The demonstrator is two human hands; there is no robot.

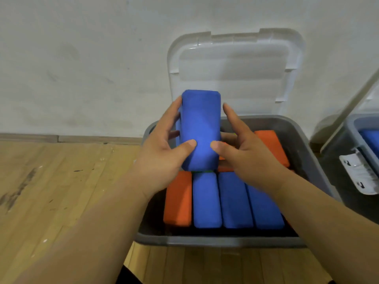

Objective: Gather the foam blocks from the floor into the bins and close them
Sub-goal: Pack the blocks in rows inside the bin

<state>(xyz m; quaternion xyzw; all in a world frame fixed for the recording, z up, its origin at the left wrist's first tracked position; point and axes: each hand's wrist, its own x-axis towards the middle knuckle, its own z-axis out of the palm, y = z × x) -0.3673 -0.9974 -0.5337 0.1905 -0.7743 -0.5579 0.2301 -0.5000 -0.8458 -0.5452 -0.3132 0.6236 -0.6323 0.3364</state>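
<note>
A person holds a blue foam block (200,124) in both hands above an open grey bin (205,240) that stands on the wooden floor (61,181) against a white wall (82,58). The block's long axis runs away from the person, its far end raised toward the wall and its near end lower, with one broad face turned up toward the camera. The left hand (164,148) takes the block's left edge and the right hand (244,148) its right edge. Each grip is clamped on the block, with the thumb pressed on the broad face near the lower end and the fingers reaching along the side and beneath. The bin's clear lid (235,64) stands open, leaning back against the wall. Inside the bin, a row of blocks lies side by side with their long axes pointing toward the wall: an orange block (178,199) at the left, then three blue blocks (233,199). Another orange block (272,146) lies at the back right. A second bin (336,160) stands just to the right, with a white latch (356,173) on its side and something blue inside.
</note>
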